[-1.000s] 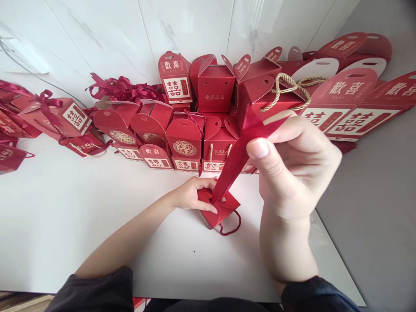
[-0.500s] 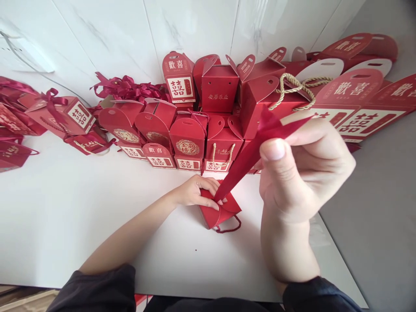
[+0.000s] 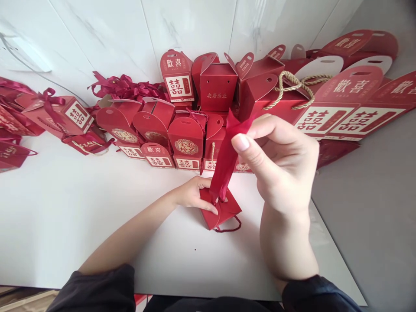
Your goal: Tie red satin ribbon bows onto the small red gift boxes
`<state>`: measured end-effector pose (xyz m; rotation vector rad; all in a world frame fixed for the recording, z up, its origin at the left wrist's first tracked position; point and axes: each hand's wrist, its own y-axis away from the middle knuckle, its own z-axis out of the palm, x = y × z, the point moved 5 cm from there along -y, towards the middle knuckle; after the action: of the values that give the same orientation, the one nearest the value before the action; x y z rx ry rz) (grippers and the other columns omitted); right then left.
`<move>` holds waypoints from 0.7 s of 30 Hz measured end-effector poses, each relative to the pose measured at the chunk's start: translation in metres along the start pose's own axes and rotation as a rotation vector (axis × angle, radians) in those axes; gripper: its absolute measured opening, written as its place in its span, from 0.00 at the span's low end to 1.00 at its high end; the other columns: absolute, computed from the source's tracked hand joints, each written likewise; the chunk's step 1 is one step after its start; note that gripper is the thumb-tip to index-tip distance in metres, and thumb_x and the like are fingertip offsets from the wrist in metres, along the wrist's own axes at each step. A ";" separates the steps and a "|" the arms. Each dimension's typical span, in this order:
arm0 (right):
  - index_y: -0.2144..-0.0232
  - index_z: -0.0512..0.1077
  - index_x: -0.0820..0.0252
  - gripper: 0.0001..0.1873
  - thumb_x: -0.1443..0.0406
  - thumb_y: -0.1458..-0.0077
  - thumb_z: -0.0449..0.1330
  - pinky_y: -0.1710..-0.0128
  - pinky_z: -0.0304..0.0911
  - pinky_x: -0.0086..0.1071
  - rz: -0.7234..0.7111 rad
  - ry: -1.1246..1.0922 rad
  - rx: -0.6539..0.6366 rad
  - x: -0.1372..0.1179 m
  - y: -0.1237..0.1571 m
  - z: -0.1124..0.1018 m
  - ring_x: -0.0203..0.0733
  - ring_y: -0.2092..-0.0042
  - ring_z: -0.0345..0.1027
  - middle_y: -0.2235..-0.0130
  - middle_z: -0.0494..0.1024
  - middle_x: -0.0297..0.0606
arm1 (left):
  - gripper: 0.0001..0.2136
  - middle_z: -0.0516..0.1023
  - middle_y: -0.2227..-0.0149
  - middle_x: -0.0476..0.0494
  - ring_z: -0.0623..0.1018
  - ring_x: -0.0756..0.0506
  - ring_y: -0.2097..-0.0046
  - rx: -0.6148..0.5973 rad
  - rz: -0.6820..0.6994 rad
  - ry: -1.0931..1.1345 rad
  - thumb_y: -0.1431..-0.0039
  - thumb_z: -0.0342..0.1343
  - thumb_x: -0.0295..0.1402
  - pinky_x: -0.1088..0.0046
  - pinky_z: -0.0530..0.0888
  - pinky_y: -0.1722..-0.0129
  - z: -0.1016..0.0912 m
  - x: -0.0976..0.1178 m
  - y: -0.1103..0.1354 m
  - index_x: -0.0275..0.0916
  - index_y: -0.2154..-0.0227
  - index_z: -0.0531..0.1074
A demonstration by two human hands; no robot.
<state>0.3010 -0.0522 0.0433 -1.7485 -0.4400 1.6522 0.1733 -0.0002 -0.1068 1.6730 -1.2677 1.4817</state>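
Observation:
A small red gift box (image 3: 229,208) lies on the white table, with a dark red cord loop (image 3: 232,226) out to its near right. My left hand (image 3: 195,194) is closed over the box's left side, thumb along the top; its other fingers are partly hidden behind a ribbon. That dark red satin ribbon (image 3: 224,160) rises from the top of the box. High above and to the right, my right hand (image 3: 279,160) pinches the ribbon's upper end between thumb and forefinger, and a short tip sticks up past them.
Red boxes (image 3: 186,134) stand in rows against the tiled wall. Larger red boxes (image 3: 351,99) lean at the right. A heap of ribbons (image 3: 126,88) lies behind the rows. Ribbon-tied boxes (image 3: 55,110) are at the left. The table's right edge borders a grey surface (image 3: 364,216).
My right hand has moved left with the ribbon's end, and the ribbon now stands more upright. My left hand and the box stay nearly in place.

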 end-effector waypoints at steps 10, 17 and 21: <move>0.74 0.70 0.54 0.08 0.66 0.44 0.64 0.79 0.56 0.35 0.011 0.018 -0.014 0.003 0.001 0.001 0.35 0.76 0.59 0.74 0.67 0.32 | 0.19 0.81 0.56 0.38 0.78 0.38 0.52 -0.023 0.032 0.036 0.62 0.73 0.36 0.62 0.75 0.50 0.000 -0.001 0.000 0.39 0.63 0.80; 0.75 0.70 0.55 0.09 0.69 0.45 0.64 0.78 0.56 0.34 0.001 -0.002 0.013 0.001 0.000 0.000 0.34 0.75 0.59 0.75 0.67 0.31 | 0.12 0.81 0.59 0.38 0.77 0.38 0.51 -0.022 0.048 0.036 0.61 0.73 0.34 0.62 0.74 0.48 0.000 0.000 0.001 0.39 0.71 0.81; 0.75 0.70 0.54 0.10 0.69 0.44 0.64 0.77 0.57 0.32 -0.050 -0.004 0.079 -0.003 -0.001 -0.005 0.32 0.76 0.57 0.76 0.65 0.29 | 0.14 0.82 0.61 0.37 0.77 0.38 0.51 -0.020 0.044 0.005 0.61 0.73 0.37 0.61 0.73 0.48 0.000 0.003 0.000 0.39 0.70 0.81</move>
<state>0.3056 -0.0547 0.0463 -1.6635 -0.4113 1.6161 0.1733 -0.0006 -0.1033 1.6370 -1.3204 1.4934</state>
